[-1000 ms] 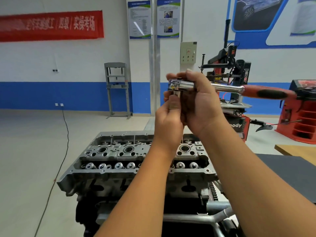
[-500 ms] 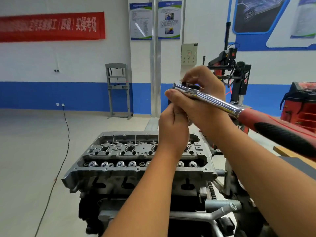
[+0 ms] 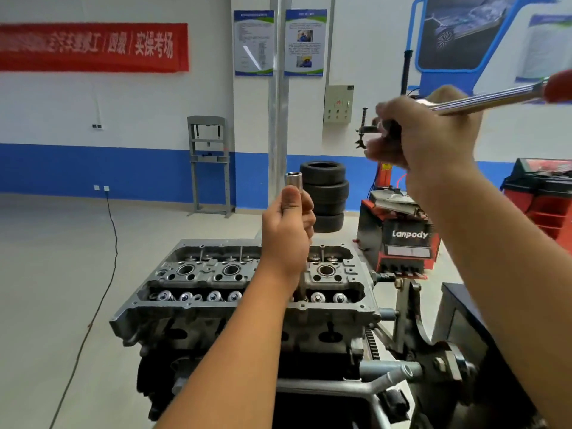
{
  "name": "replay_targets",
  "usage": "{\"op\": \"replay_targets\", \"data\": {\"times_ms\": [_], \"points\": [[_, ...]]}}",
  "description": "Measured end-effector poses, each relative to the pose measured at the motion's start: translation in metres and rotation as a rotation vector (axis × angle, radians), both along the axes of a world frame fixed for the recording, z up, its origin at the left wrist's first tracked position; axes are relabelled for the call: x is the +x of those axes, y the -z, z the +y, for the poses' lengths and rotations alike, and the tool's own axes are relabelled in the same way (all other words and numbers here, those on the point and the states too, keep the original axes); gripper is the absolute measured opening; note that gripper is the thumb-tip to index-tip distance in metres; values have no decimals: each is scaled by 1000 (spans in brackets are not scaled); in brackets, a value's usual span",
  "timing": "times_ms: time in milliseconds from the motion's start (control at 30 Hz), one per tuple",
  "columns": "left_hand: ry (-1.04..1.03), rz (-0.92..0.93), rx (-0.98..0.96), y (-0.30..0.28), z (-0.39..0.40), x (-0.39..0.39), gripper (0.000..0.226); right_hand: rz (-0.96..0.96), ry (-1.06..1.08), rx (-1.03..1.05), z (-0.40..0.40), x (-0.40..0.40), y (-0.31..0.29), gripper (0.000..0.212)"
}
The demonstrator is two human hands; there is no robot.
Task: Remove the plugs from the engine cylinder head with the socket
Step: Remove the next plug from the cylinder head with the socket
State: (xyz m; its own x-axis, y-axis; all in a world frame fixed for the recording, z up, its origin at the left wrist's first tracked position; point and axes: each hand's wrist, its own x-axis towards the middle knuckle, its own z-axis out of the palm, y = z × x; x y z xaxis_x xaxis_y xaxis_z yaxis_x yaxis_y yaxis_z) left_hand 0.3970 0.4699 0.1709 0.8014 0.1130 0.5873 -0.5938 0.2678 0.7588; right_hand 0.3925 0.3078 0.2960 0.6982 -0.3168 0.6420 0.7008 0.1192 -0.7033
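**Socket in our left hand, ratchet raised in our right**

Our left hand is held up in front of us, forearm rising from the bottom edge of the view, knuckles toward us. Its fingers and thumb are curled around the long socket, which stands upright: the open chrome end pokes out above the thumb, and the lower part of the shaft shows below the wrist, ending just over the cylinder head. Whether it touches the head we cannot tell.

Our right hand is lifted higher and off to the right, well apart from the left. It grips the head end of the ratchet wrench, fingers wrapped under it; the chrome shaft runs up and right to a red grip at the frame's edge. This hand is motion-blurred, so the finger positions are unclear.

The cylinder head sits on the engine below both hands, with round plug wells along its middle and valve springs in the near row. Behind stand a stack of tyres and a red tyre machine.
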Motion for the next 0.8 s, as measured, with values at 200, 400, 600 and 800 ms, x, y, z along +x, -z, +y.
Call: {"op": "replay_targets", "data": {"times_ms": [200, 400, 600, 800], "points": [[-3, 40, 183, 17, 5, 1, 29, 729, 85, -596, -84, -6, 115, 27], [123, 117, 139, 42, 7, -2, 28, 1205, 68, -625, -173, -23, 170, 42], [171, 162, 73, 44, 11, 2, 27, 1468, 119, -550, -218, -17, 174, 41], [71, 126, 143, 47, 11, 2, 22, 1545, 269, -660, -224, -10, 167, 34]]}}
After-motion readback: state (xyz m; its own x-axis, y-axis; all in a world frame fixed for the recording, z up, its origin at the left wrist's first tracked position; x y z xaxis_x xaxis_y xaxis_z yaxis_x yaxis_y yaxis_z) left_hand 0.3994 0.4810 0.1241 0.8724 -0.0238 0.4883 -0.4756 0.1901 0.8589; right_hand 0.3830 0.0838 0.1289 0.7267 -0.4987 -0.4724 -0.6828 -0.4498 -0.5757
